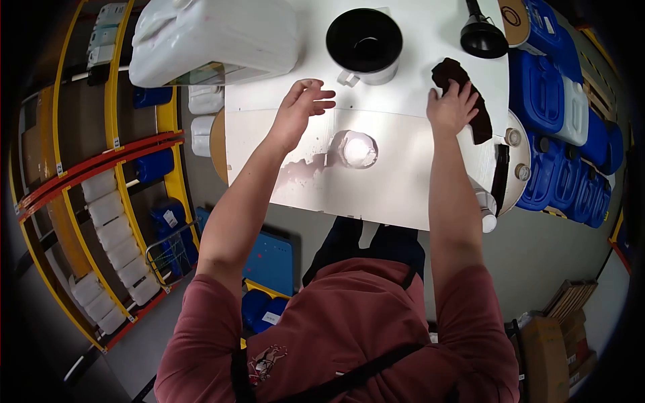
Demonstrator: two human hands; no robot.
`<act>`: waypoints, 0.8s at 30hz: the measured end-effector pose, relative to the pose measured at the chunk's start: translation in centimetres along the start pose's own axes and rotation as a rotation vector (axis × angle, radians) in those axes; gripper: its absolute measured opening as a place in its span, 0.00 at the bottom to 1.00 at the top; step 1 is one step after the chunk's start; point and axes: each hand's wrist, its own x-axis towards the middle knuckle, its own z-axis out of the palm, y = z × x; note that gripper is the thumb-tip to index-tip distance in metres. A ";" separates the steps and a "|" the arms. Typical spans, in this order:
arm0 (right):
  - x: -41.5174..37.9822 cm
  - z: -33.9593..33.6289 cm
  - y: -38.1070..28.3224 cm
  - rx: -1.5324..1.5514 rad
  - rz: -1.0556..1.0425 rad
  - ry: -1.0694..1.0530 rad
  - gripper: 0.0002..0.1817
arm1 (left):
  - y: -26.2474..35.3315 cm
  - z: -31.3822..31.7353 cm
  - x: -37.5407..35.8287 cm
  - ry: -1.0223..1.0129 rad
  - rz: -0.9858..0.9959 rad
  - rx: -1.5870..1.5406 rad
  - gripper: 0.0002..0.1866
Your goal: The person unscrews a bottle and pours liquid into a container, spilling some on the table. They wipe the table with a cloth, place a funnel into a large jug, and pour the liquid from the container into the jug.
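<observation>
My left hand (pixel 306 111) hovers over the white table, fingers apart and nothing in it, just below a white pitcher (pixel 393 72) with a dark inside. My right hand (pixel 453 109) lies with spread fingers on a crumpled dark brown cloth (pixel 481 124) at the table's right side. Between my hands and nearer to me, a shiny puddle (pixel 358 149) of clear liquid reflects the light. Wet smears reach from it toward my left forearm.
A large white jerrycan (pixel 215 33) stands at the table's back left. A black funnel (pixel 484 40) is at the back right. Blue canisters (pixel 537 94) are stacked beyond the right edge. Shelving (pixel 114 134) with white containers lines the left. A white cup-like container (pixel 488 218) sits by the right front corner.
</observation>
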 end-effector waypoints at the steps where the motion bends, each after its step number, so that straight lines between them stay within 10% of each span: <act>1: -0.3 0.7 0.6 -0.053 -0.056 0.048 0.26 | -1.3 -1.5 -1.6 0.038 0.030 -0.021 0.22; 9: -13.0 -0.5 2.0 -0.285 -0.271 0.069 0.19 | -21.0 -14.9 -20.4 0.252 -0.125 -0.030 0.06; 13: -17.6 -0.1 2.3 0.153 -0.441 -0.130 0.26 | -30.8 -20.5 -29.6 0.086 -0.171 -0.051 0.01; 24: -24.3 7.6 -4.4 -0.101 -0.515 0.074 0.38 | -39.6 -35.2 -41.8 0.314 -0.329 -0.091 0.12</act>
